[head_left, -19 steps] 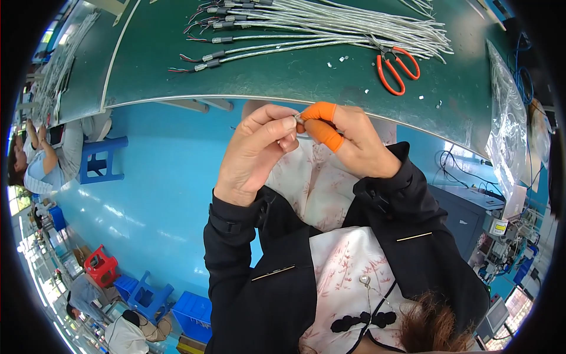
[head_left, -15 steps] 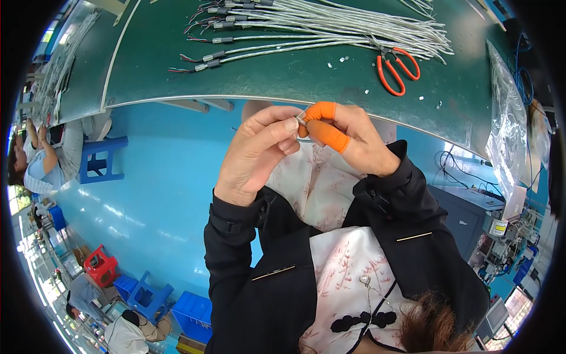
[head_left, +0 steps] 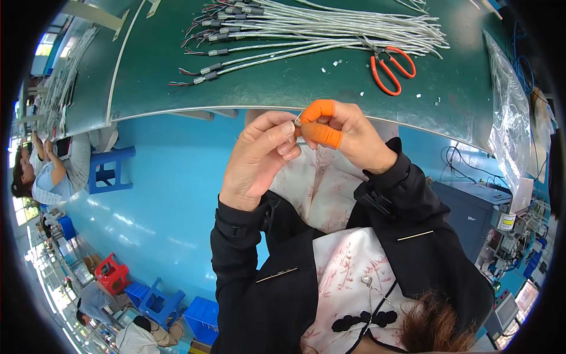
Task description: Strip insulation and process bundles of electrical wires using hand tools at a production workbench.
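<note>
In front of the bench's near edge, my left hand point(head_left: 259, 150) and my right hand point(head_left: 348, 135) meet with their fingertips pinched together. Orange finger covers sit on the thumb and forefinger of the right hand. A thin, pale wire point(head_left: 297, 119) shows between the fingertips of both hands; most of it is hidden by the fingers. Beyond them lies a bundle of silvery braided cables point(head_left: 330, 23) with dark sleeves and thin coloured wires at their left ends. Orange-handled scissors point(head_left: 386, 76) rest on the bench, blades touching the cables.
The green bench point(head_left: 247, 91) spans the far side, with small white scraps point(head_left: 337, 62) near the scissors. Clear plastic sheeting point(head_left: 504, 112) hangs at its right end. On the left are a blue stool point(head_left: 112, 171) and a seated person point(head_left: 56, 162); a grey cabinet point(head_left: 463, 206) stands at right.
The whole view has shifted slightly. Both hands stay pinched together around the wire, and the right fingers have turned a little, showing a curved bit of it.
</note>
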